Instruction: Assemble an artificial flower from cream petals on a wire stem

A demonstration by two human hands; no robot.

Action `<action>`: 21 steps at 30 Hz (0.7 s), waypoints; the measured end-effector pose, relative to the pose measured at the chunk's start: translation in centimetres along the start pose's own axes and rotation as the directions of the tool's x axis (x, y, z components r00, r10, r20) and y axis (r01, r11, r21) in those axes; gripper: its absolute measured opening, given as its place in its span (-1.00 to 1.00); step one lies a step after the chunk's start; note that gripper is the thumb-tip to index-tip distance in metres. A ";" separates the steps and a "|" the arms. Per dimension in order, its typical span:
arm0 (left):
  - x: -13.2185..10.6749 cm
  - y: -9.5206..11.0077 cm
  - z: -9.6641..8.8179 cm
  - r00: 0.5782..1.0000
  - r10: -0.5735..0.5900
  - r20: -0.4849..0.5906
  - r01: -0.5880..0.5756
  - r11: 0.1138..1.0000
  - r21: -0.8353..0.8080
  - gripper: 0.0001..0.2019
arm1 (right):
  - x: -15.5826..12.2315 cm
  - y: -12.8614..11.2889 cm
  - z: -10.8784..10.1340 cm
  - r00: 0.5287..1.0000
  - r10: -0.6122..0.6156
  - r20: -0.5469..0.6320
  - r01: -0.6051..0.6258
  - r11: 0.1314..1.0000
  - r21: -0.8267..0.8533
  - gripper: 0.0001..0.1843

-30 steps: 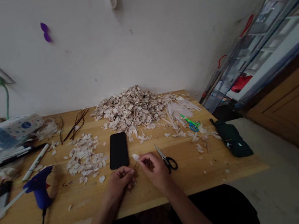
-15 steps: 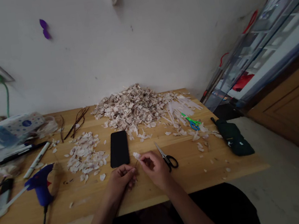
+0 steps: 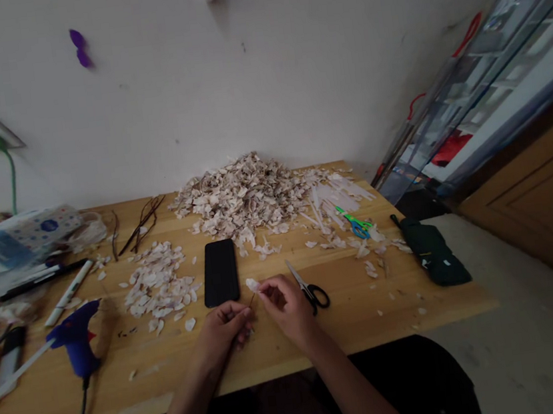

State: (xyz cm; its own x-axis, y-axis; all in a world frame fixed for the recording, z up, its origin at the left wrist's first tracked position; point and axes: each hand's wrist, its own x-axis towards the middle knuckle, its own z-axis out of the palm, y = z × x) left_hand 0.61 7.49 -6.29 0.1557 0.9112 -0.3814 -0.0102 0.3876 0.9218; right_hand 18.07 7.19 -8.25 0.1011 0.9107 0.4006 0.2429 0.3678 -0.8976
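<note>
Clock read from your two hands, 12 straight ahead. Item: left hand point(image 3: 225, 331), yours, fingers curled, thumb and forefinger pinching a thin dark stem point(image 3: 252, 300), which slants up out of the grip. Item: right hand point(image 3: 287, 305), yours, thumb and fingertips closed on a pale petal point(image 3: 252, 284), held above the tabletop point(image 3: 275, 363) at the stem's upper end; whether petal and stem touch, you cannot tell at this size. At 11 o'clock, near your left hand: one black phone point(image 3: 220, 272), lying flat. At 12, by the wall: one large heap of dry flakes point(image 3: 245, 197). At 10: one smaller spread of loose petals point(image 3: 161, 281). Between 10 and 11, farther off: several dark twigs point(image 3: 144, 227). At 9: one blue glue gun point(image 3: 79, 342), lying on its side. At 3, just beside your right hand: one pair of black-handled scissors point(image 3: 311, 288). At 2: one pair of green-and-blue scissors point(image 3: 356, 224). Past 3, near the table's end: one dark green pouch point(image 3: 430, 252).
</note>
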 end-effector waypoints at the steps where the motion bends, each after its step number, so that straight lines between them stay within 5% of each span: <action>1: 0.0 0.0 0.0 1.000 0.002 0.002 -0.002 1.000 -0.002 -0.63 | 0.0 0.0 0.0 1.000 0.002 0.001 -0.002 1.000 -0.002 -0.94; 15: -0.1 -0.3 -0.3 1.000 -0.003 0.024 0.005 0.998 -0.057 -0.67 | 0.0 -0.1 -0.1 1.000 -0.022 0.006 0.022 1.000 -0.010 -0.92; 21: -0.5 0.0 -0.5 0.999 -0.001 0.033 0.007 0.986 -0.167 -0.64 | -0.1 -0.3 -0.5 0.995 -0.060 -0.081 0.057 0.998 -0.036 -0.83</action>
State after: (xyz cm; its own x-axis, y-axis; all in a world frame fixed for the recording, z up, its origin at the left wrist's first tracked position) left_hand 0.08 7.13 -6.17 0.1883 0.9055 -0.3802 -0.1742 0.4118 0.8945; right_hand 18.49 6.86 -7.90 0.1639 0.8689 0.4672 0.2829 0.4123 -0.8660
